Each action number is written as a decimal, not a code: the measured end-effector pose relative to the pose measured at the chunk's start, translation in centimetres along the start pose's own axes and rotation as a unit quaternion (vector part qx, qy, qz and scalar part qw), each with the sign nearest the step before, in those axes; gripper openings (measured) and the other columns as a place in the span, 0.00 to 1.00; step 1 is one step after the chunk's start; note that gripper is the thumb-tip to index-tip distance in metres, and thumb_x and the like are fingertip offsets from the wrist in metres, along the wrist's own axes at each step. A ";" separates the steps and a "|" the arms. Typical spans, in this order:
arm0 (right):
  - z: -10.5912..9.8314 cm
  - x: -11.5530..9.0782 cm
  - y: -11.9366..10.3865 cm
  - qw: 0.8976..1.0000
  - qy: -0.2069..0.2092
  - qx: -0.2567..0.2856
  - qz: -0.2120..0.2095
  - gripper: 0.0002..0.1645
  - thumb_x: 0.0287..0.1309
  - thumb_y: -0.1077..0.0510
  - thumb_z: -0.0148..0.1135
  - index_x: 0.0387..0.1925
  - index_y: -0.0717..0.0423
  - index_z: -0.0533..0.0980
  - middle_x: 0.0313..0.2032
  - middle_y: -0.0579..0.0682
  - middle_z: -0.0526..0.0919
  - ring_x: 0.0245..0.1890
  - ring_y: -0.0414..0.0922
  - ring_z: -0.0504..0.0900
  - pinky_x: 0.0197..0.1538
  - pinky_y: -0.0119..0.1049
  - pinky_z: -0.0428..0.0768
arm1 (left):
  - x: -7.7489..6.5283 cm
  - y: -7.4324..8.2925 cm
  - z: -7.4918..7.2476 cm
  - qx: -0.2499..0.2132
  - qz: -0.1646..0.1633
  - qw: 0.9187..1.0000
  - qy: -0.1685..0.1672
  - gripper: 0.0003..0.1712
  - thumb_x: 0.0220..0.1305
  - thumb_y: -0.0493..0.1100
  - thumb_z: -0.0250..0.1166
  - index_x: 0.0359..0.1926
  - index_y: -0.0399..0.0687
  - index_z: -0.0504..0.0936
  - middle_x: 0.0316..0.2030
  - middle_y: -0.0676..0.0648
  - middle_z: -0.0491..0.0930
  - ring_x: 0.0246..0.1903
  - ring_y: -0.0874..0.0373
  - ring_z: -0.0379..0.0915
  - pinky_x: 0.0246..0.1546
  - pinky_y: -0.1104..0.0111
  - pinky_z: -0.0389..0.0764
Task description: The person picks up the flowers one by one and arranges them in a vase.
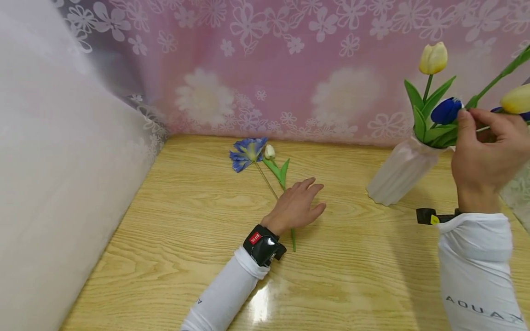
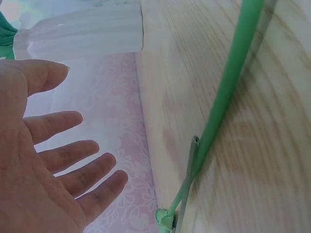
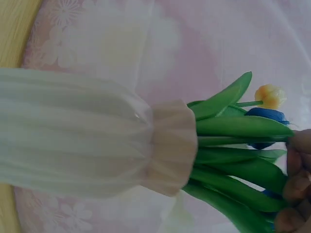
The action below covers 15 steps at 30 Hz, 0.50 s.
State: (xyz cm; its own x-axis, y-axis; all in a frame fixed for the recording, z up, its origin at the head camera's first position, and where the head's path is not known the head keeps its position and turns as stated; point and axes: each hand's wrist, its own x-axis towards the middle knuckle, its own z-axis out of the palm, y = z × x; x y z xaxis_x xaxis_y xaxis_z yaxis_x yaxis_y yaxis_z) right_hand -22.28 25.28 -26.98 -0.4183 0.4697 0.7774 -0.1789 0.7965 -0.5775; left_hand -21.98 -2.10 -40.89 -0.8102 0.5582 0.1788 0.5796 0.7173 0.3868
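My right hand [image 1: 490,151] is at the bunch of artificial tulips in the white fluted vase [image 1: 401,172]. In the right wrist view its fingertips [image 3: 301,141] pinch the tip of a long green leaf [image 3: 243,127]. Beside the thumb is a blue tulip [image 1: 446,111]; a pale yellow tulip [image 1: 433,58] rises at the left of the bunch, another yellow bloom [image 1: 515,99] at the right. My left hand [image 1: 296,204], fingers spread and holding nothing, hovers over the stems of a blue open-petalled flower [image 1: 248,154] and a white tulip [image 1: 269,151] lying on the table.
The wooden table [image 1: 186,220] meets a pink floral curtain [image 1: 290,69] at its back edge. A white wall of cloth [image 1: 62,161] runs along the left side. The green stem [image 2: 228,82] lies across the tabletop beneath my left hand.
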 end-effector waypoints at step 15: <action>-3.6 1.8 -1.1 0.916 -0.338 -0.201 0.078 0.36 0.67 0.39 0.45 0.47 0.68 0.80 0.24 0.52 0.78 0.28 0.43 0.70 0.23 0.34 0.65 | 0.1 -0.1 0.1 -0.007 -0.005 1.000 -0.010 0.28 0.70 0.55 0.54 0.67 0.50 0.69 0.68 0.44 0.61 0.63 0.49 0.62 0.56 0.57 0.69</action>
State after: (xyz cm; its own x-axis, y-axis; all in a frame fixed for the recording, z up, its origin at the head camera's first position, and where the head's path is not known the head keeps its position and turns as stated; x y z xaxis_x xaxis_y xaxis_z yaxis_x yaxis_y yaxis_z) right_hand -19.64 26.63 -24.07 -0.8909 0.3546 0.2837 0.2148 0.8795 -0.4247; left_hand -22.12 -2.07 -41.03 -0.8144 0.5590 0.1559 0.5692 0.7172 0.4020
